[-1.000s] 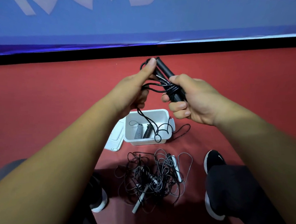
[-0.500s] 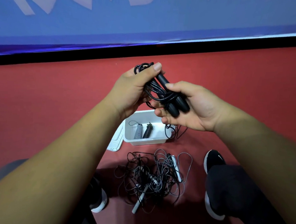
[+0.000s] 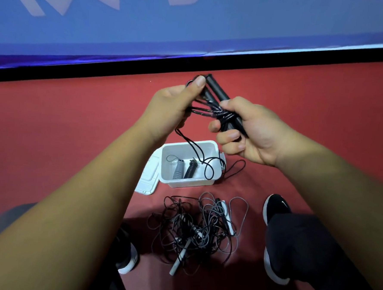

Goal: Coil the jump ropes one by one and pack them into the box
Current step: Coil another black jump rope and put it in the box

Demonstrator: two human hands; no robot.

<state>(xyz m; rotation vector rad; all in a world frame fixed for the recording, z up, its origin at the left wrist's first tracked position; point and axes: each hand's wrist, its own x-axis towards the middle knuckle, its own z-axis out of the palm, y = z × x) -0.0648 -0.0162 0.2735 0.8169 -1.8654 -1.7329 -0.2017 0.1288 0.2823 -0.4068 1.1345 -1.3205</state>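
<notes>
I hold a black jump rope (image 3: 218, 95) in front of me above the floor. My right hand (image 3: 251, 135) grips its two black handles, with cord wound around them. My left hand (image 3: 175, 105) pinches several loops of the cord near the handles' top. A loose length of cord hangs down from my left hand into and over the white box (image 3: 212, 150). Two coiled ropes, one grey (image 3: 178, 169) and one black (image 3: 191, 169), lie in the box. A tangled pile of ropes (image 3: 199, 226) sits on the red floor below the box.
The box's white lid (image 3: 148, 178) lies flat against its left side. My shoes (image 3: 276, 206) stand either side of the pile. A black strip and a blue banner (image 3: 193, 28) close off the far side.
My hands drew apart and rose again, stretching cord between them. The handles tilted back upright, and a longer length of cord now trails down over the box.
</notes>
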